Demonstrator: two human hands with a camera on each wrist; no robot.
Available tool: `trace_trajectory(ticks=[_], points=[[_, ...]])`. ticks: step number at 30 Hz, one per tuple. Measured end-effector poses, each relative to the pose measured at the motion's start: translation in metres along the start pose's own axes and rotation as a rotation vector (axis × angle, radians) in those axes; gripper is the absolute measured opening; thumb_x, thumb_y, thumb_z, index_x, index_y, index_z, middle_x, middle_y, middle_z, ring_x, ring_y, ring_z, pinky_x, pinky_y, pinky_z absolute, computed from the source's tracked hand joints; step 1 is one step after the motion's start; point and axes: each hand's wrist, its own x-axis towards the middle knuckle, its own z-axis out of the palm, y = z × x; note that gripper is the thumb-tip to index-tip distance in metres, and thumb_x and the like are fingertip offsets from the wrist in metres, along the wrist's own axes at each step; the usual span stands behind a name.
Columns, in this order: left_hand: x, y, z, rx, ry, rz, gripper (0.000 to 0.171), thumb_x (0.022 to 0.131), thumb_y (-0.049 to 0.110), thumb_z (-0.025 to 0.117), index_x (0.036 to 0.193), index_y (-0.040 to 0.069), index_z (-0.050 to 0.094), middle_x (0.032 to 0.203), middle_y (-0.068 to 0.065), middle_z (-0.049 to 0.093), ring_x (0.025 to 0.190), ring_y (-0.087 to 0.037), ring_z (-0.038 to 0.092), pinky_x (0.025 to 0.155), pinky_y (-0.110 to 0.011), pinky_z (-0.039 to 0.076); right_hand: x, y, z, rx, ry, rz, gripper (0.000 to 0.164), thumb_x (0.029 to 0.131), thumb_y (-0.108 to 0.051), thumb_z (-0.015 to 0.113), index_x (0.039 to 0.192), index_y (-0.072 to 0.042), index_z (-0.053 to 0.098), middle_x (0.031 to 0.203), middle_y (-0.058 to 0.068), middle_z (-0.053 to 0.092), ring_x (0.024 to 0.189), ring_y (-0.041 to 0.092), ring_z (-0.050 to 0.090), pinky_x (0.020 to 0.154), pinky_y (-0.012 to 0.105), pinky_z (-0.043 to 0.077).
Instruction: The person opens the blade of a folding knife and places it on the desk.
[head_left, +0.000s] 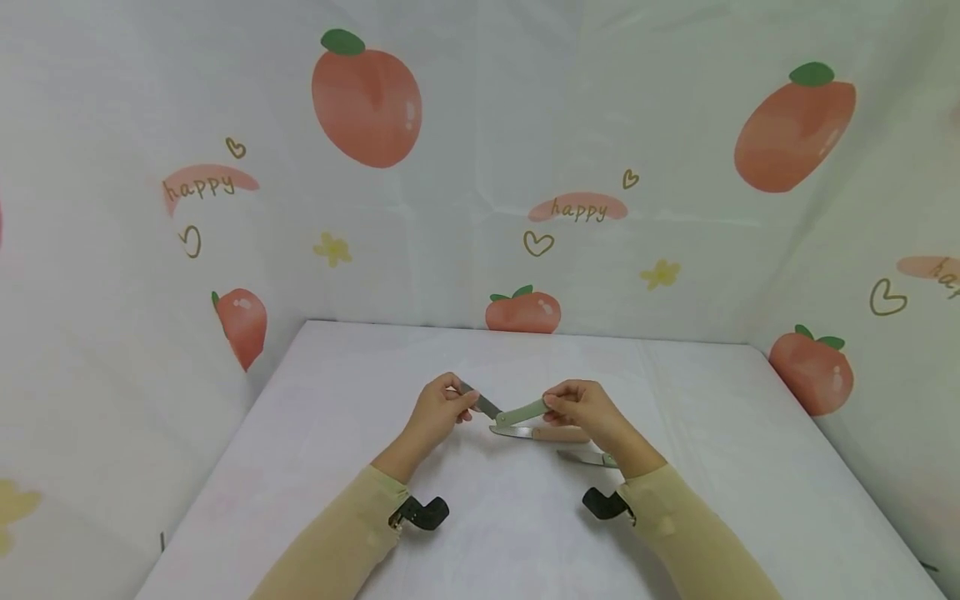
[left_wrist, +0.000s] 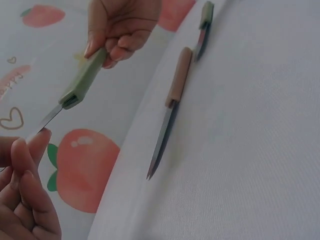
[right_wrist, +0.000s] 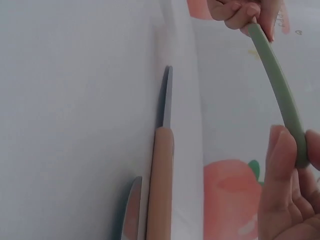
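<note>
Between both hands a folding knife with a green handle is held up above the table, its blade angled away from the handle. My left hand pinches the blade between thumb and fingers. At the far end of the handle, my right hand pinches the green grip with thumb and fingertips. Just below lies an unfolded knife with a tan handle, blade pointing left. A second green-handled knife, also unfolded, lies nearer to me, its handle partly hidden by the right wrist in the head view.
A white-covered table spreads under the hands. Behind it hangs a white curtain printed with fruit, flowers and lettering. Black wrist cameras sit at both sleeve cuffs.
</note>
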Motion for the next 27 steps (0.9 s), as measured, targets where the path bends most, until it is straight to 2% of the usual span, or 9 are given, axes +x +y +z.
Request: trace_trajectory(ticks=[4,10,14,17,20,21,23,25,27], points=[[-0.002,0.0,0.003,-0.048,0.097,0.004,0.024,0.095,0.008,0.068,0.083,0.006,0.047,0.08,-0.017,0.074,0.056,-0.017,0.057,0.054,-0.024,0.042,0.0,0.001,0.004,0.077,0.068,-0.009,0.024,0.099,-0.004,0.062,0.111,0.015,0.061,0.086,0.006,0.071,0.075,0.012,0.07,0.073,0.026,0.057],[-0.005,0.001,0.01,-0.095,0.245,0.024,0.023,0.095,0.011,0.068,0.083,0.007,0.049,0.083,-0.015,0.075,0.049,-0.007,0.03,0.05,-0.023,0.023,0.004,0.001,0.014,0.204,0.179,0.0,0.026,0.099,-0.003,0.062,0.114,0.017,0.058,0.085,0.006,0.069,0.074,0.011,0.07,0.072,0.023,0.057],[-0.005,0.001,0.016,-0.19,0.324,0.0,0.021,0.096,0.011,0.068,0.085,0.007,0.051,0.083,-0.011,0.076,0.049,-0.007,0.025,0.05,-0.024,0.019,0.007,0.001,0.022,0.294,0.256,-0.002,0.022,0.099,0.0,0.06,0.112,0.018,0.058,0.082,0.005,0.068,0.071,0.01,0.069,0.07,0.021,0.056],[-0.006,0.002,0.021,-0.271,0.375,-0.024,0.02,0.097,0.013,0.067,0.086,0.008,0.051,0.084,-0.01,0.076,0.056,-0.008,0.032,0.057,-0.026,0.024,0.008,0.0,0.028,0.372,0.306,0.002,0.018,0.099,0.001,0.059,0.109,0.016,0.058,0.08,0.005,0.067,0.069,0.01,0.069,0.069,0.021,0.056],[-0.007,0.004,0.024,-0.34,0.411,-0.034,0.018,0.097,0.013,0.066,0.089,0.007,0.051,0.089,-0.014,0.076,0.076,-0.009,0.049,0.073,-0.03,0.031,0.008,-0.002,0.034,0.425,0.342,0.017,0.016,0.099,0.0,0.059,0.108,0.013,0.058,0.078,0.005,0.068,0.068,0.01,0.069,0.068,0.021,0.056],[-0.008,0.004,0.024,-0.355,0.417,-0.033,0.017,0.097,0.013,0.066,0.09,0.007,0.052,0.09,-0.015,0.075,0.085,-0.009,0.052,0.079,-0.032,0.031,0.008,-0.002,0.035,0.428,0.348,0.02,0.017,0.099,-0.001,0.06,0.109,0.013,0.058,0.078,0.005,0.068,0.069,0.01,0.07,0.069,0.022,0.057],[-0.008,0.004,0.024,-0.369,0.42,-0.031,0.016,0.098,0.013,0.066,0.093,0.006,0.052,0.094,-0.018,0.075,0.086,-0.01,0.054,0.08,-0.034,0.031,0.007,-0.003,0.036,0.404,0.345,0.016,0.019,0.099,-0.002,0.061,0.11,0.013,0.058,0.079,0.006,0.068,0.07,0.011,0.07,0.07,0.022,0.057],[-0.009,0.002,0.022,-0.345,0.419,-0.039,0.016,0.098,0.015,0.066,0.094,0.006,0.053,0.094,-0.016,0.075,0.073,-0.008,0.051,0.073,-0.03,0.032,0.006,-0.003,0.035,0.341,0.323,-0.002,0.021,0.099,-0.003,0.061,0.112,0.014,0.058,0.082,0.006,0.069,0.072,0.011,0.069,0.071,0.023,0.057],[-0.008,0.0,0.02,-0.323,0.413,-0.049,0.017,0.097,0.017,0.067,0.095,0.006,0.054,0.091,-0.012,0.076,0.057,-0.007,0.039,0.06,-0.025,0.029,0.005,-0.003,0.033,0.251,0.29,-0.028,0.023,0.098,-0.004,0.063,0.112,0.015,0.059,0.084,0.007,0.069,0.074,0.012,0.069,0.073,0.024,0.057]])
